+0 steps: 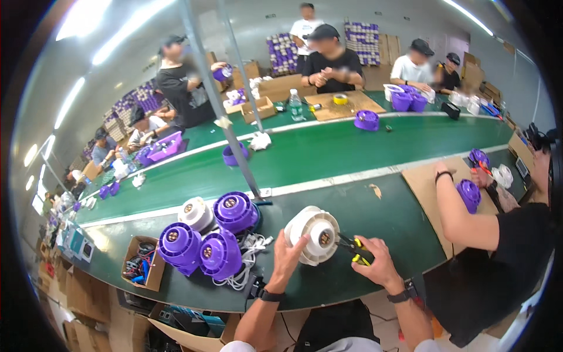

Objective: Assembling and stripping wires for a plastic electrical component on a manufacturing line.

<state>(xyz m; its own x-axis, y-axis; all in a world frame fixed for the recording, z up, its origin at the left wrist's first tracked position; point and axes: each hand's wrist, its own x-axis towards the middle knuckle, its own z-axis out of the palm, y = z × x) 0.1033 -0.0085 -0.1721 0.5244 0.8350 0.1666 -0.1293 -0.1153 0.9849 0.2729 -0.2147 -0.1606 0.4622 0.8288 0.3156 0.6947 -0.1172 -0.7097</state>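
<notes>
My left hand (pixel 286 258) is closed on the edge of a round white plastic housing (pixel 311 226), holding it up over the green bench. Copper-coloured parts show in the hub of this housing, which faces right. In my right hand (pixel 378 265) is a pair of pliers (pixel 359 252) with black and yellow handles, their jaws touching or very near the housing's hub. Left of my hands stand a purple housing (pixel 220 253), two more like it, and another white housing (pixel 196 212). A white cable (pixel 249 255) lies coiled beside them.
A small cardboard box (pixel 153 271) of tools stands at the bench's left. A metal post (pixel 237 146) rises between bench and green conveyor (pixel 316 152). At right, a co-worker's arm (pixel 463 220) works over a cardboard sheet (pixel 419 176). More people work across the conveyor.
</notes>
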